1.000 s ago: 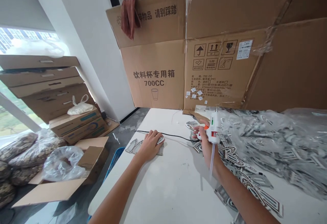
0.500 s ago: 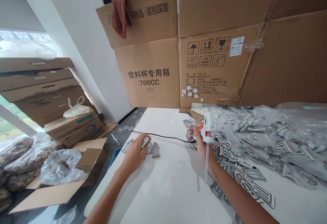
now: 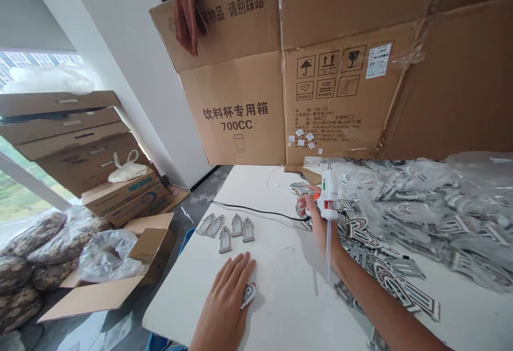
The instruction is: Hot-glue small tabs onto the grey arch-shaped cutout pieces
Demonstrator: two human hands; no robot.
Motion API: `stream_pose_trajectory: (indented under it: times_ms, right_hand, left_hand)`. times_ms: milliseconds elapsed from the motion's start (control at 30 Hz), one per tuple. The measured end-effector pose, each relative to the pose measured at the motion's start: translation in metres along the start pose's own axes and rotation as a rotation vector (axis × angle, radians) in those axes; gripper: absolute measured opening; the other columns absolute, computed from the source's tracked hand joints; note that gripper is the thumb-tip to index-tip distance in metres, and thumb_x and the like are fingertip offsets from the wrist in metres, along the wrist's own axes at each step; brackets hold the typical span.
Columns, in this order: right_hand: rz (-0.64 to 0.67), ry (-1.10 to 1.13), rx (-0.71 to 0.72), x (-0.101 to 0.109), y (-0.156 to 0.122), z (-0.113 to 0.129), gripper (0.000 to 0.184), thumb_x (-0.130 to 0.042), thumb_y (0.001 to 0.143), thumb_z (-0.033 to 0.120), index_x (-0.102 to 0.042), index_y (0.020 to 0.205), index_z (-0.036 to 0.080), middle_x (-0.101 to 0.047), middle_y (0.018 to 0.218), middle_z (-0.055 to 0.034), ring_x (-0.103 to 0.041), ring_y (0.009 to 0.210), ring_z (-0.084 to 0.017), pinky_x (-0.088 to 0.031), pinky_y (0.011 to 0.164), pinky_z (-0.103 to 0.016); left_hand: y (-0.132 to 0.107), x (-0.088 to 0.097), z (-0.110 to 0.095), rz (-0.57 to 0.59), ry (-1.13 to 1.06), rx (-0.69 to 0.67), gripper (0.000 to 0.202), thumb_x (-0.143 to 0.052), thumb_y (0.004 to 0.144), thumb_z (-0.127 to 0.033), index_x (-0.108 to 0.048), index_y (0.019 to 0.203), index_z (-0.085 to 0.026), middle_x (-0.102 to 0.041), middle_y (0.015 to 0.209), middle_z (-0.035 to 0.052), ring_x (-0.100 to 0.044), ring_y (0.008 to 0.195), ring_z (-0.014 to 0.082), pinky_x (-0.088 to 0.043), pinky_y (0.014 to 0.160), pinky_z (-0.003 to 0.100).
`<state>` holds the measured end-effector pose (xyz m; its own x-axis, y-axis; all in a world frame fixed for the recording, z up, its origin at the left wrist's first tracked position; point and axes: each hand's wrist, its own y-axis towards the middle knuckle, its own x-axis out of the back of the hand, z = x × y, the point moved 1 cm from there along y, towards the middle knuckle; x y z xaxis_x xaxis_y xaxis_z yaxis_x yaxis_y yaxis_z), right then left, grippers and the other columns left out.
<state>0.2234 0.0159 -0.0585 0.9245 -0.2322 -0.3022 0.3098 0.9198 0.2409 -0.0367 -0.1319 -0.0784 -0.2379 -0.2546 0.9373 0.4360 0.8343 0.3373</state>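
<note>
Arched cutout piece [image 3: 249, 294], lower centre of the frame, flat on the white table [image 3: 280, 308], half tucked under the left hand [image 3: 226, 303]. Fingers there stretched out flat, palm down, pressing on it rather than pinching it. Over at centre right, right hand [image 3: 315, 217] wrapped firmly round the glue gun [image 3: 329, 197], nozzle pointing toward the top of the frame, clear glue stick [image 3: 328, 249] hanging out of the back, black cord [image 3: 256, 211] running leftward across the table. Just above the left hand, a row of five arched pieces [image 3: 226, 227] laid side by side, clear of the fingers. To the right, a heap of patterned cutouts [image 3: 385, 255], much of it under clear plastic. Big cardboard boxes [image 3: 240, 100] walling off the top of the frame. Looks like the step between pick and glue: piece pinned down, gun idle and well apart from it. Next move, by the look of it, calls for bringing nozzle and piece together, tipping the gun downward, and keeping fingertips off the hot end.
</note>
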Motion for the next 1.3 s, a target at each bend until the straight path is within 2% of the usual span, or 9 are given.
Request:
stream_pose_trajectory:
  times_ms: [133, 233, 333, 433, 533, 600, 1033, 1167, 1300]
  right_hand:
    - [0.007, 0.006, -0.015, 0.001, 0.0, -0.001, 0.054, -0.068, 0.092, 0.065, -0.06, 0.127, 0.024, -0.067, 0.093, -0.0025, -0.059, 0.074, -0.017, -0.052, 0.069, -0.033]
    - [0.008, 0.022, -0.031, 0.002, 0.001, -0.003, 0.054, -0.068, 0.093, 0.064, -0.06, 0.128, 0.025, -0.067, 0.093, -0.0022, -0.059, 0.074, -0.017, -0.052, 0.07, -0.033]
    - [0.01, 0.012, -0.019, 0.002, 0.001, -0.003, 0.055, -0.068, 0.093, 0.065, -0.059, 0.13, 0.026, -0.067, 0.093, -0.002, -0.059, 0.076, -0.017, -0.052, 0.07, -0.033]
    - [0.002, -0.03, -0.012, 0.002, 0.0, -0.001, 0.057, -0.068, 0.092, 0.065, -0.06, 0.132, 0.025, -0.068, 0.094, -0.0025, -0.06, 0.076, -0.017, -0.053, 0.071, -0.033]
    - [-0.013, -0.042, -0.013, 0.002, -0.003, 0.003, 0.055, -0.068, 0.092, 0.064, -0.061, 0.132, 0.026, -0.07, 0.095, -0.0021, -0.061, 0.076, -0.017, -0.052, 0.072, -0.033]
    - [-0.015, -0.034, -0.013, 0.002, -0.005, 0.005, 0.052, -0.069, 0.092, 0.061, -0.062, 0.129, 0.026, -0.071, 0.095, -0.0016, -0.062, 0.076, -0.018, -0.051, 0.072, -0.033]
    - [-0.011, -0.083, -0.043, 0.004, -0.009, 0.004, 0.059, -0.065, 0.092, 0.067, -0.06, 0.132, 0.024, -0.068, 0.094, -0.0027, -0.061, 0.077, -0.018, -0.052, 0.071, -0.032]
    - [-0.009, -0.056, -0.033, 0.003, -0.008, 0.002, 0.061, -0.068, 0.09, 0.067, -0.06, 0.132, 0.023, -0.068, 0.093, -0.0028, -0.061, 0.077, -0.018, -0.053, 0.07, -0.033]
    - [0.014, -0.058, -0.022, 0.004, -0.007, 0.002, 0.056, -0.069, 0.091, 0.064, -0.06, 0.13, 0.024, -0.068, 0.092, -0.002, -0.06, 0.075, -0.017, -0.052, 0.07, -0.032]
  left_hand:
    - [0.015, 0.006, -0.02, 0.073, -0.13, -0.001, 0.057, -0.052, 0.101, -0.019, -0.047, 0.155, -0.035, -0.052, 0.161, 0.002, -0.052, 0.146, 0.0259, -0.052, 0.117, 0.045]
    - [0.035, 0.015, -0.014, 0.049, -0.198, 0.066, 0.043, -0.046, 0.105, -0.021, -0.055, 0.145, -0.034, -0.056, 0.156, 0.0045, -0.053, 0.143, 0.0245, -0.052, 0.115, 0.045]
    - [0.062, 0.015, 0.018, 0.0, -0.141, 0.106, 0.04, -0.046, 0.104, -0.02, -0.06, 0.141, -0.03, -0.063, 0.144, 0.0087, -0.054, 0.138, 0.0286, -0.045, 0.118, 0.055]
    - [0.083, 0.004, 0.061, 0.0, 0.022, 0.178, 0.041, -0.048, 0.105, -0.027, -0.058, 0.144, -0.035, -0.062, 0.144, 0.0079, -0.048, 0.142, 0.0344, -0.022, 0.123, 0.073]
    - [0.09, -0.009, 0.092, 0.057, 0.059, 0.189, 0.046, -0.052, 0.105, -0.032, -0.054, 0.149, -0.04, -0.057, 0.152, 0.0077, -0.042, 0.145, 0.0361, -0.016, 0.122, 0.076]
    - [0.088, -0.013, 0.1, 0.083, 0.025, 0.187, 0.046, -0.051, 0.105, -0.034, -0.053, 0.151, -0.041, -0.056, 0.153, 0.0071, -0.041, 0.146, 0.0356, -0.017, 0.121, 0.075]
    - [0.059, -0.012, 0.087, 0.024, -0.049, 0.285, 0.048, -0.05, 0.103, -0.025, -0.053, 0.149, -0.038, -0.053, 0.156, 0.0073, -0.039, 0.145, 0.033, -0.016, 0.123, 0.067]
    - [0.076, -0.001, 0.083, -0.087, -0.034, 0.328, 0.044, -0.047, 0.1, -0.017, -0.057, 0.141, -0.03, -0.06, 0.145, 0.0096, -0.044, 0.14, 0.0332, -0.022, 0.121, 0.064]
    - [0.112, 0.008, 0.074, 0.103, -0.213, 0.124, 0.045, -0.049, 0.088, -0.007, -0.062, 0.127, -0.026, -0.069, 0.123, 0.0082, -0.06, 0.12, 0.0277, -0.044, 0.108, 0.045]
